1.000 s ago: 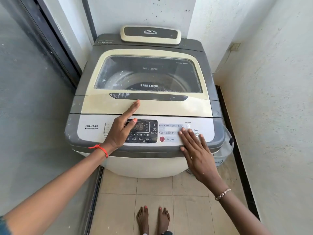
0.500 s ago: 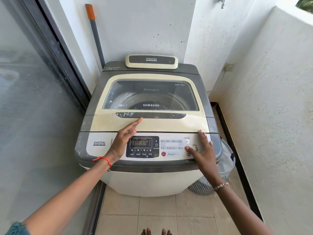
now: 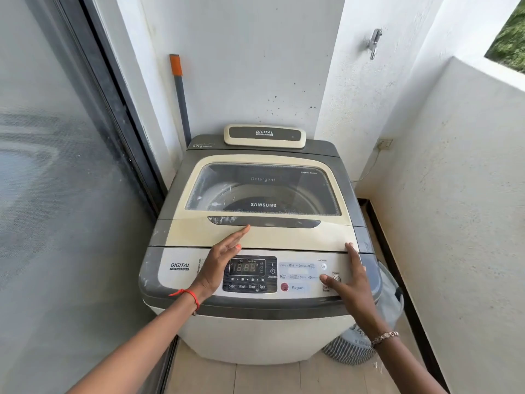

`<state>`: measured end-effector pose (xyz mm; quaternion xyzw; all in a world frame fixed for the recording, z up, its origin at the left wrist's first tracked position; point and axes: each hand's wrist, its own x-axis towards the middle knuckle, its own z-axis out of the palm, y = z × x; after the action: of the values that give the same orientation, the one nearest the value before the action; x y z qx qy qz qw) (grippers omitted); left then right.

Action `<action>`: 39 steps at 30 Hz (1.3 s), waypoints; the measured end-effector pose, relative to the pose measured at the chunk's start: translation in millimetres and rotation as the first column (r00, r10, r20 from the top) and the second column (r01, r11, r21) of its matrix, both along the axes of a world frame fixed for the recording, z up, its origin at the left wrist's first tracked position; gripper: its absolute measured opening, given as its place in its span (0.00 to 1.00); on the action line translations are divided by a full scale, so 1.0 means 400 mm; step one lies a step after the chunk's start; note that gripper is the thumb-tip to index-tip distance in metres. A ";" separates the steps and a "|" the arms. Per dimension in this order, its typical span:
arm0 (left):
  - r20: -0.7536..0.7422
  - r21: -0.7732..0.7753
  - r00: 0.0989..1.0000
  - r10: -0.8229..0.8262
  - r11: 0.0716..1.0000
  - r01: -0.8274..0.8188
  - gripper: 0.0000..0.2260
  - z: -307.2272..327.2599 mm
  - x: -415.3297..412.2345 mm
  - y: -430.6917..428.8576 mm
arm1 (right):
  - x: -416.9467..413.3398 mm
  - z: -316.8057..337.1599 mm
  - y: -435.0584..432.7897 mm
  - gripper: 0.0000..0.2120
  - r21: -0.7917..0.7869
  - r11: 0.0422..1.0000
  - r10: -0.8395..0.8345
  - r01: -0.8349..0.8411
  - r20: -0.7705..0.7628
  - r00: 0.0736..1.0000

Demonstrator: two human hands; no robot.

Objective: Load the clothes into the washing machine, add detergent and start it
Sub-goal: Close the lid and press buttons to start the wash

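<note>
Cream plastic lid (image 3: 255, 237) of the washing machine (image 3: 250, 334) lies shut, stiff and probably light, under my open, empty left hand (image 3: 220, 260); grip its recess at 12 o'clock, my open right hand (image 3: 350, 282) thumbing the power button.

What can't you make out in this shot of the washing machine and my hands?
All from the head view:
- Drum contents: the closed lid has tinted, smudged glass, so any clothes cannot be seen.
- Start button: the right hand has its thumb over it.
- Small labels on the control panel: too small and blurred to read.
- Basket beside the machine: mostly hidden by the washing machine and the right arm.
- Pole: lower end hidden behind the machine.
</note>
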<state>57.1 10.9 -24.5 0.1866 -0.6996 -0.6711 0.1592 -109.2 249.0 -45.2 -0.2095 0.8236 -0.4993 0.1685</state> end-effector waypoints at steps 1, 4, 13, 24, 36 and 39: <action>0.001 -0.008 1.000 -0.002 1.000 0.002 0.24 0.001 0.000 0.000 | 0.000 -0.001 0.002 0.43 -0.008 1.000 0.001 0.000 0.011 1.000; 0.007 -0.017 1.000 -0.005 1.000 0.006 0.24 0.001 0.000 -0.001 | 0.002 0.002 0.004 0.43 -0.015 1.000 0.007 -0.007 0.028 1.000; 0.017 -0.008 1.000 -0.004 1.000 0.004 0.25 0.006 0.002 0.000 | 0.002 0.002 0.004 0.44 0.011 1.000 0.018 -0.018 0.031 0.999; 0.028 0.002 1.000 0.005 1.000 -0.005 0.26 0.012 0.002 0.000 | -0.010 -0.013 0.001 0.43 0.057 0.998 0.009 -0.010 0.019 1.000; 0.009 0.020 0.999 0.036 0.999 -0.036 0.27 0.018 -0.002 0.019 | 0.006 -0.011 -0.017 0.43 0.247 0.965 0.139 -0.086 -0.208 0.968; 0.021 0.009 0.998 0.056 0.998 -0.056 0.25 0.014 -0.007 0.026 | 0.009 -0.029 -0.023 0.42 0.396 0.914 0.214 -0.086 -0.292 0.932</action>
<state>54.4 21.4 -18.8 0.2136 -0.6924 -0.6680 0.1698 -105.5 239.9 -56.8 -0.3169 0.9016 -0.2753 0.1040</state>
